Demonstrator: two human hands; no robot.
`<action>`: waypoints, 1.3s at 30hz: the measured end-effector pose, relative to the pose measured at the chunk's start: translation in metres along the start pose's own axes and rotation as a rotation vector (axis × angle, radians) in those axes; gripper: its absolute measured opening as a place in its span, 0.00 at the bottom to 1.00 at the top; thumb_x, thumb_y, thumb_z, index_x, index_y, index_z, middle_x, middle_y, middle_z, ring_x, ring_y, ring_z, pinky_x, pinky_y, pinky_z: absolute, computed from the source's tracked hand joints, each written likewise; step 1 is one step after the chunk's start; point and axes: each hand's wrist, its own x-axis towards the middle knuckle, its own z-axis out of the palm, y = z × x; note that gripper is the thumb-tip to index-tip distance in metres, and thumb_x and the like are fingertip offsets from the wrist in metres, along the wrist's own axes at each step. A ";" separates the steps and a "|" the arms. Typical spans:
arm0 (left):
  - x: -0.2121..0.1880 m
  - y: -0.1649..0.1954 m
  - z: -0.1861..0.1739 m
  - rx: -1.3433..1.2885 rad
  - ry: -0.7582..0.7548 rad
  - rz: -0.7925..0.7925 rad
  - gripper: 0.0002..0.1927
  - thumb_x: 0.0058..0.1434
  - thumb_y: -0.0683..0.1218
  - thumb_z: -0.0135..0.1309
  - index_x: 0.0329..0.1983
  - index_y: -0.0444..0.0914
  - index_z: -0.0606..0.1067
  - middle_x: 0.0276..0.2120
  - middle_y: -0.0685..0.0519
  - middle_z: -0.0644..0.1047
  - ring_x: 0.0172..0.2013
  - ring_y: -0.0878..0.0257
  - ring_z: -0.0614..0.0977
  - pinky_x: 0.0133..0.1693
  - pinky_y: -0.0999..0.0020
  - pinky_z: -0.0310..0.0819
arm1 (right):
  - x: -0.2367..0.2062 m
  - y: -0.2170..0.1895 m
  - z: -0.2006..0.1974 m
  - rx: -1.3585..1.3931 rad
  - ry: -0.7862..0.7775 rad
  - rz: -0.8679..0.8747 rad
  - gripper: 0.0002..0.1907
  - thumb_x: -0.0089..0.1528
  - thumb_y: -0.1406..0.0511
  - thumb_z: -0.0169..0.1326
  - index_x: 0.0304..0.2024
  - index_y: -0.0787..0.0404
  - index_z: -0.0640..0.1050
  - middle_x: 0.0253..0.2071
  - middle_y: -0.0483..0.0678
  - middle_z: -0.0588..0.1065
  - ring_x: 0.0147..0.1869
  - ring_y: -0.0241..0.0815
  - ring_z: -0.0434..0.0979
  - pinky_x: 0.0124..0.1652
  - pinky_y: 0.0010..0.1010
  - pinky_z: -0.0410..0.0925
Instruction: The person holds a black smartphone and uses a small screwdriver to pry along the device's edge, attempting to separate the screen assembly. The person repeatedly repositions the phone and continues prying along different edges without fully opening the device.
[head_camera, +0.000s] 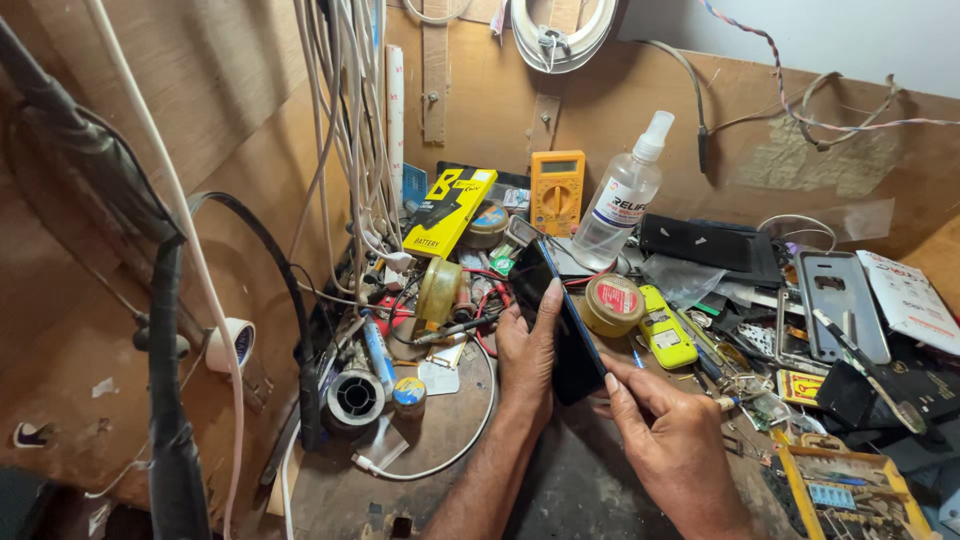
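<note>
Both hands meet on a dark phone (556, 325), which stands tilted on edge above the cluttered workbench (560, 490). The left hand (527, 350) wraps the phone's left side, thumb up along the screen edge and fingers closed behind it. The right hand (668, 432) pinches the phone's lower right edge, with its thumb pressed against the glass.

Just right of the phone sits a round tin with a red label (612, 303), and beyond that a yellow handset (667, 328). Behind the phone stand a clear spray bottle (620, 200) and an orange meter (557, 190), with a yellow battery box (450, 210) further left. Left of the phone lie a roll of yellow tape (438, 290) and a spool of solder (354, 397). Well to the right of the phone lies a grey phone case (840, 305), and a yellow parts tray (850, 495) sits at the lower right.
</note>
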 end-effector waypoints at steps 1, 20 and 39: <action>-0.001 0.001 -0.001 -0.007 -0.005 -0.002 0.21 0.61 0.54 0.63 0.48 0.35 0.75 0.36 0.56 0.80 0.33 0.71 0.79 0.35 0.75 0.73 | 0.000 0.000 0.001 -0.015 0.003 0.017 0.14 0.63 0.70 0.54 0.51 0.66 0.82 0.41 0.50 0.86 0.38 0.35 0.88 0.38 0.27 0.79; -0.007 0.007 0.001 0.012 -0.049 0.047 0.25 0.60 0.55 0.62 0.53 0.35 0.72 0.44 0.54 0.79 0.41 0.69 0.79 0.44 0.73 0.74 | -0.009 -0.004 0.005 -0.228 0.081 -0.054 0.13 0.61 0.66 0.57 0.47 0.64 0.82 0.33 0.54 0.84 0.33 0.37 0.88 0.32 0.30 0.75; -0.014 0.007 0.003 0.206 -0.108 0.080 0.25 0.61 0.55 0.62 0.53 0.35 0.72 0.39 0.54 0.79 0.37 0.69 0.78 0.39 0.73 0.73 | -0.003 0.002 0.000 -0.172 0.014 0.062 0.10 0.62 0.66 0.57 0.38 0.68 0.83 0.23 0.49 0.82 0.23 0.32 0.81 0.26 0.27 0.72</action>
